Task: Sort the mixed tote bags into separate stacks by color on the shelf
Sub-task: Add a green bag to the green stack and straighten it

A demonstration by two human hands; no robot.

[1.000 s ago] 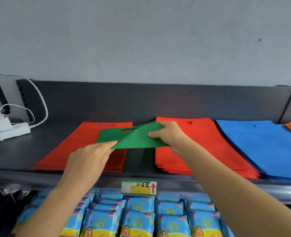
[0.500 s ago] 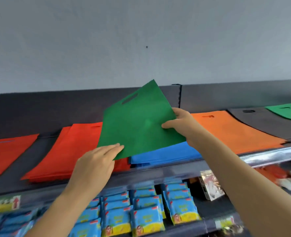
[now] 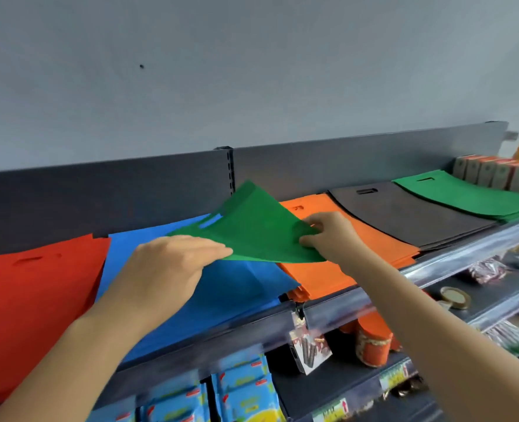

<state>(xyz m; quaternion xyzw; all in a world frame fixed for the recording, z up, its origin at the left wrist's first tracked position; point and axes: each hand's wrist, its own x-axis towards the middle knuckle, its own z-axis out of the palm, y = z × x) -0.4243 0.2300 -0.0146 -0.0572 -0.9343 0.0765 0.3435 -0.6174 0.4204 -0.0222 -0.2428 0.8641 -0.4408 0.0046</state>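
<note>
We see a shelf [image 3: 465,260] bearing, left to right, a red stack [image 3: 32,300], blue stack [image 3: 221,287], orange stack [image 3: 374,245], black stack [image 3: 410,211] and green stack [image 3: 471,196]. A green bag [image 3: 258,229] tilts in the air above the blue and orange stacks. Our right hand [image 3: 331,236] pinches its right edge, and our left hand [image 3: 167,269] lies flat-fingered on its near corner, thumb hidden, so we cannot tell its grip.

A shop: tiered metal shelves [image 3: 465,257] carry price labels [image 3: 330,410] and rows of packaged goods [image 3: 240,388].

bright green bag [image 3: 258,236], plain, red stack [image 3: 32,300], blue stack [image 3: 221,300], orange stack [image 3: 374,248], charcoal-black stack [image 3: 410,211], another green stack [image 3: 465,196], all solid colours tbh, dark grey shelf back panel [image 3: 100,202], pale grey-blue wall [image 3: 252,71], blue packets [image 3: 243,394] with yellow bottoms and little red tags
</note>
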